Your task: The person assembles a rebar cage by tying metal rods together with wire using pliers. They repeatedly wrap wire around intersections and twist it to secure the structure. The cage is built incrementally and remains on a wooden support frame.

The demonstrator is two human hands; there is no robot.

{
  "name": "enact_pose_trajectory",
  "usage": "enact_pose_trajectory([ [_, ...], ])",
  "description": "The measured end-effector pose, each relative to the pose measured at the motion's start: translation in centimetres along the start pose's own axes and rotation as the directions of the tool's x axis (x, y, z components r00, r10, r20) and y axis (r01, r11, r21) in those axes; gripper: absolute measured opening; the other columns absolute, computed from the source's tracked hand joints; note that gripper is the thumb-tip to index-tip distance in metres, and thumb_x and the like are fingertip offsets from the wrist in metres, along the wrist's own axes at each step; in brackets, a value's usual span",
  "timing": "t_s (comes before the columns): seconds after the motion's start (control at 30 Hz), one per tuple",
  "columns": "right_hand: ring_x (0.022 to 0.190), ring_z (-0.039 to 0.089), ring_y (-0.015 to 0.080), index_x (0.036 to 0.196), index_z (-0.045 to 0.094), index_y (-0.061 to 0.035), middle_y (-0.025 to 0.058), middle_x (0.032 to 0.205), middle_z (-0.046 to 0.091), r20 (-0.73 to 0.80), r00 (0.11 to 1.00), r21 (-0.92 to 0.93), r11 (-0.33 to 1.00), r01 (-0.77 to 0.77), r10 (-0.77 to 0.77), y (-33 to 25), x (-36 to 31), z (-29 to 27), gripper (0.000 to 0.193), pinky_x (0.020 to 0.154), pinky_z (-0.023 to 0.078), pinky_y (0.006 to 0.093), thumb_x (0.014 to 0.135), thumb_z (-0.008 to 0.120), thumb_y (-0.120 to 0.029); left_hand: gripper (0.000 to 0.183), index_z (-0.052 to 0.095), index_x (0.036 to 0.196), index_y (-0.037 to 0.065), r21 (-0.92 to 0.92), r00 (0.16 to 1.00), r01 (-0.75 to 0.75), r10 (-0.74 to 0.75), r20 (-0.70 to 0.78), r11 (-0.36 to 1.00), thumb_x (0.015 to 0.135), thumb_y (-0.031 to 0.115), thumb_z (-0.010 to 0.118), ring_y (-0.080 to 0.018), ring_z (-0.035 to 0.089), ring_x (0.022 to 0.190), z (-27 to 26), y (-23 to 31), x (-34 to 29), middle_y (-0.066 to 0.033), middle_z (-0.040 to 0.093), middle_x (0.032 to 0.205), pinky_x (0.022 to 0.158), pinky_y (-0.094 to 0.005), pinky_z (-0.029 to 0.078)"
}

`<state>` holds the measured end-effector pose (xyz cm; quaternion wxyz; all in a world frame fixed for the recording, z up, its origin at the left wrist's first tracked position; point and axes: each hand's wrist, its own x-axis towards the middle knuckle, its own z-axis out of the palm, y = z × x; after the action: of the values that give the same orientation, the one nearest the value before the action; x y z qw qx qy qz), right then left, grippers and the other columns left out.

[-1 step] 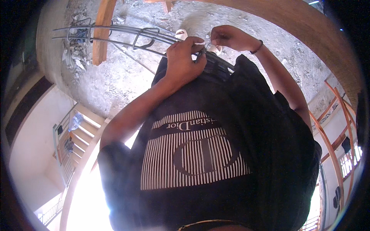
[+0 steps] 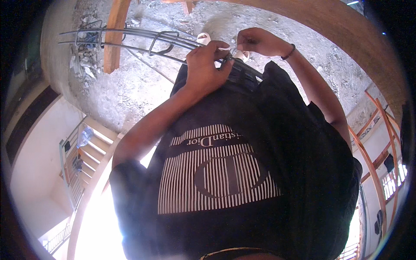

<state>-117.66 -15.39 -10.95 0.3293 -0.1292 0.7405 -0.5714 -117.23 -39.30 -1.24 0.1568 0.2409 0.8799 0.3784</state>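
Note:
A long rebar cage (image 2: 182,43) of thin steel bars runs from the far left to just in front of my body. Bent stirrups, one a rectangular loop (image 2: 161,43), circle its bars. My left hand (image 2: 204,67) is closed at the cage's near end, thumb and forefinger pinched around the steel there. Just to its right, my right hand (image 2: 263,42) is raised a little above the bars, fingertips pressed together on a thin wire (image 2: 234,52). The wire reaches toward the spot at the left fingertips; its far end is hidden.
An upright wooden post (image 2: 113,39) crosses the cage at the left. Rubble (image 2: 85,65) lies on the rough grey floor (image 2: 130,91) near it. A curved-looking wooden beam (image 2: 333,19) spans the upper right. Stair railings (image 2: 74,169) stand at lower left, wooden poles (image 2: 372,167) at right.

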Motion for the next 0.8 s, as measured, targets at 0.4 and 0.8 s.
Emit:
enact_pose_trajectory([
  [0.4,0.074,0.065,0.0356,0.080,0.066,-0.0041,0.0135,0.076,0.065,0.153,0.970,-0.611,0.754,0.242,-0.188,-6.5,6.1,-1.8,0.016,0.068,0.048,0.0452,0.080,0.072,-0.019,0.039,0.053,0.101,0.002,0.064,0.999,0.011,-0.013,0.043,0.998,0.079,0.019,0.080,-0.0360,0.071,0.081,0.4,-1.6,0.9,-0.0164,0.072,0.086,0.071,-0.0453,0.056],
  [0.8,0.086,0.064,0.0387,0.099,0.067,-0.0062,0.0172,0.091,0.066,0.006,0.981,-0.307,0.933,0.187,-0.195,-7.3,-2.6,2.1,0.018,0.076,0.051,0.0466,0.093,0.063,-0.023,0.044,0.051,0.101,0.001,0.227,0.996,0.077,-0.067,-0.053,0.971,0.078,0.024,0.081,-0.0357,0.070,0.078,1.1,-1.8,0.3,-0.0137,0.072,0.087,0.069,-0.0469,0.053],
])
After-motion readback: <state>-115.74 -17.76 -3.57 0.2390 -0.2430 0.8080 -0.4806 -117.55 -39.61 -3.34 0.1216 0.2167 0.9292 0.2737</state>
